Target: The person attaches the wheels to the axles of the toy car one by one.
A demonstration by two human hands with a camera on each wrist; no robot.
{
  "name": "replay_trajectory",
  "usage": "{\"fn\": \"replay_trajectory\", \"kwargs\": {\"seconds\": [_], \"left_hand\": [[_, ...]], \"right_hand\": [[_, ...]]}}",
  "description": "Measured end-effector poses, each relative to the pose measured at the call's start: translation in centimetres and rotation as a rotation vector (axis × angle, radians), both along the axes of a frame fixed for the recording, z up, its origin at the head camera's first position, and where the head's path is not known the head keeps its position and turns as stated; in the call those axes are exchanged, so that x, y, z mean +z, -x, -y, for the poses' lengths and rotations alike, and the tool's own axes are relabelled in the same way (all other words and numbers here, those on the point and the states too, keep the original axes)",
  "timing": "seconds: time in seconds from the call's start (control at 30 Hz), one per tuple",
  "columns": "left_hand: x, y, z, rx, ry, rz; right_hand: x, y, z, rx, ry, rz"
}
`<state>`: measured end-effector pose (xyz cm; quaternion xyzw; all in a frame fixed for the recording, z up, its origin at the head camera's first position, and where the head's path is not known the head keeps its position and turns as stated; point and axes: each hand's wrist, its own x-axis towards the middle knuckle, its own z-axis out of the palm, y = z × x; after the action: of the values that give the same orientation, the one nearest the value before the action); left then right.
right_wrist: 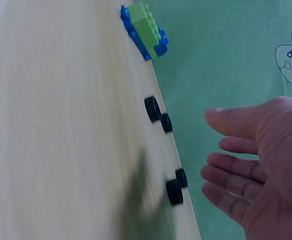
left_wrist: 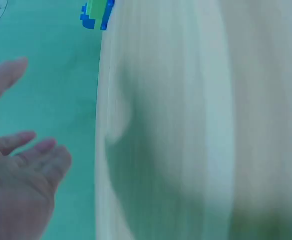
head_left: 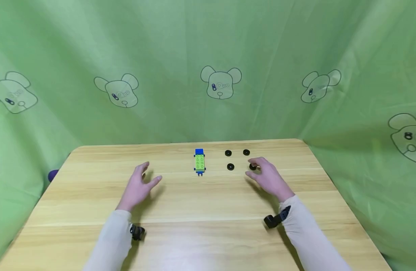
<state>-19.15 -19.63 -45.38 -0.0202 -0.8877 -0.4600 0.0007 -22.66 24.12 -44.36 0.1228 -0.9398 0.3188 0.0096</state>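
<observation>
A toy vehicle chassis (head_left: 199, 162) of blue base and studded lime-green bricks lies near the far middle of the table, with short pegs on its sides and no wheels on them. To its right are several black toy wheels (head_left: 228, 153), one of them partly hidden behind the right hand's fingers. My left hand (head_left: 137, 190) hovers over the table left of the chassis, thumb and fingers spread, holding nothing. Above the table near the wheels, my right hand (head_left: 269, 178) has its fingers loosely bent and apart; the right wrist view shows air between that hand and the wheels (right_wrist: 174, 192).
The wooden table (head_left: 208, 210) fills the lower view. Behind and beside it hangs a green curtain (head_left: 170, 120) printed with bear heads. A purple object (head_left: 52, 175) shows past the left table edge. Each wrist wears a black camera (head_left: 137, 232).
</observation>
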Motion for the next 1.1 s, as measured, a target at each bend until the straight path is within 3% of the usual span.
{"fn": "replay_trajectory", "kwargs": {"seconds": [0.13, 0.27, 0.67, 0.87, 1.1], "left_hand": [[-0.4, 1.1, -1.1, -0.074, -0.172, -0.014], [-0.7, 1.9, -2.4, -0.123, -0.232, -0.007], [-1.2, 4.4, -5.3, -0.176, -0.245, 0.038], [-1.0, 5.3, -6.7, -0.192, -0.216, 0.074], [-1.0, 7.4, -8.4, -0.230, -0.162, 0.089]], "right_hand": [[-0.3, 1.0, 1.2, 0.024, 0.070, 0.004], [-0.4, 1.7, 2.3, 0.051, 0.101, 0.041], [-1.0, 3.1, 4.8, 0.069, 0.100, 0.094], [-1.2, 3.4, 5.2, 0.060, 0.051, 0.100], [-1.4, 3.9, 5.8, 0.075, 0.014, 0.083]]}}
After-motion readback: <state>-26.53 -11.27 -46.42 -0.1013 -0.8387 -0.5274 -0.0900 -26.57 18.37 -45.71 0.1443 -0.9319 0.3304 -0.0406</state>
